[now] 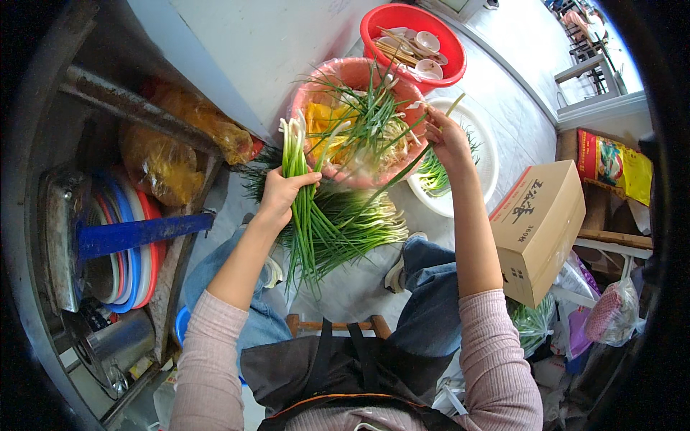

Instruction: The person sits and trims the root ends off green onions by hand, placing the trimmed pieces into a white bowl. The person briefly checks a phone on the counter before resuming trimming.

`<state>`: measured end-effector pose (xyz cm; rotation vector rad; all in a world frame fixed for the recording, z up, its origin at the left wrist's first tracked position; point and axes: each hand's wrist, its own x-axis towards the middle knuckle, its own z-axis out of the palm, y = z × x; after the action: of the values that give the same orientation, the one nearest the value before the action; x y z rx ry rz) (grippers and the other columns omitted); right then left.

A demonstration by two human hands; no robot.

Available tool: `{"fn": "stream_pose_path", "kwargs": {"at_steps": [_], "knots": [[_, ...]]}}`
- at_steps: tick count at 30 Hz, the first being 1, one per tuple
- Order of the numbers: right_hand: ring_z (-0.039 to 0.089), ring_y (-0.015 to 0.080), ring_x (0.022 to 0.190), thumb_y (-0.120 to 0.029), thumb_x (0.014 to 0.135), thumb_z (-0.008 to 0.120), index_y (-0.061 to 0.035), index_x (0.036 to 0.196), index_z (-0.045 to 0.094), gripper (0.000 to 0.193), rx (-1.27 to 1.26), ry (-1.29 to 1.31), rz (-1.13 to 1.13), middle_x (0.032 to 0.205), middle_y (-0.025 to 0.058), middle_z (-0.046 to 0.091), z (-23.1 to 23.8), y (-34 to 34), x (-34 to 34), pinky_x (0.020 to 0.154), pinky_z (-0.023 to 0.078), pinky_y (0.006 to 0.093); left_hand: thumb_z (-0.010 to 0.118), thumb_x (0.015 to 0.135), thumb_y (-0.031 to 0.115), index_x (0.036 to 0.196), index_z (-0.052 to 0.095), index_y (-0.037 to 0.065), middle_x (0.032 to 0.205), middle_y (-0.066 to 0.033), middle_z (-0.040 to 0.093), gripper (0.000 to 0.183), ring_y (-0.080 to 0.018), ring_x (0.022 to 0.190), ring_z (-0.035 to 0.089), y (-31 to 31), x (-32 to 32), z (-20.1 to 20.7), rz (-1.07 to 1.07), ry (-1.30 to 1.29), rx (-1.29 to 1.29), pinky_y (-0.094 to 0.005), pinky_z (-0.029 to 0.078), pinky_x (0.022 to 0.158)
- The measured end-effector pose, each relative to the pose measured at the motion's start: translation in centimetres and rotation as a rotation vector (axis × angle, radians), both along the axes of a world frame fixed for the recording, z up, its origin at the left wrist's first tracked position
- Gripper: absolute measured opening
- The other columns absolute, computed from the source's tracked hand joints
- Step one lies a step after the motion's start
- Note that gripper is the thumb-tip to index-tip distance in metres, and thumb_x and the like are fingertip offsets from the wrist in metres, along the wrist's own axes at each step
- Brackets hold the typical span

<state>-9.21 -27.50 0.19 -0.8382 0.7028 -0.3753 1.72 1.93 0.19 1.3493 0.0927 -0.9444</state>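
Observation:
My left hand (282, 195) is closed around a bunch of green onions (305, 237), white ends up and long green leaves hanging down. Over the right side of the pink basin (412, 154), my right hand (451, 141) pinches a thin green onion (394, 179). Yellow plastic, green leaves and pale trimmings fill that basin, and part of its contents is blurred. Below it, between my feet, a large pile of green onions (359, 223) lies on the floor. A white colander (489, 154) beside my right forearm holds more green onions.
Behind the pink basin stands a red basin (458, 65) with bowls and chopsticks. To my right are a cardboard box (540, 230) and bagged goods (618, 312). On the left, a shelf holds stacked coloured basins (136, 244) and a metal pot (118, 345). A wooden stool (334, 325) is under me.

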Motion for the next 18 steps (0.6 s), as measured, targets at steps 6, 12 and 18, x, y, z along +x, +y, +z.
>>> {"fn": "stream_pose_path", "kwargs": {"at_steps": [6,12,18], "knots": [[0.029,0.0039,0.047,-0.008,0.087,0.05,-0.0011,0.087,0.052,0.008,0.052,-0.035,0.049,0.062,-0.0042,0.039,-0.3,0.0,0.1,0.042,0.022,0.0189,0.07,0.068,0.0,0.081,0.056,0.004,0.071,-0.0036,0.057,0.02,-0.0145,0.061,0.058,0.5,0.3,-0.4,0.008,-0.011,-0.011,-0.0261,0.047,0.056],[0.03,0.0039,0.05,-0.01,0.087,0.05,-0.0015,0.09,0.052,0.01,0.123,-0.039,0.216,0.066,-0.0043,0.041,1.1,0.7,0.0,0.043,0.023,0.0188,0.068,0.071,0.003,0.087,0.057,0.002,0.074,-0.0054,0.06,0.02,-0.0148,0.064,0.059,0.8,0.8,-0.6,-0.017,0.092,-0.021,-0.0265,0.048,0.057],[0.027,0.0028,0.05,-0.012,0.089,0.046,-0.0019,0.091,0.052,0.012,0.092,0.005,0.351,0.064,-0.0063,0.037,0.7,3.3,0.8,0.044,0.022,0.0173,0.062,0.077,0.007,0.101,0.055,0.001,0.089,-0.0088,0.062,0.025,-0.0149,0.069,0.059,0.1,-0.1,-0.5,-0.234,0.237,-0.114,-0.027,0.05,0.062]]}}
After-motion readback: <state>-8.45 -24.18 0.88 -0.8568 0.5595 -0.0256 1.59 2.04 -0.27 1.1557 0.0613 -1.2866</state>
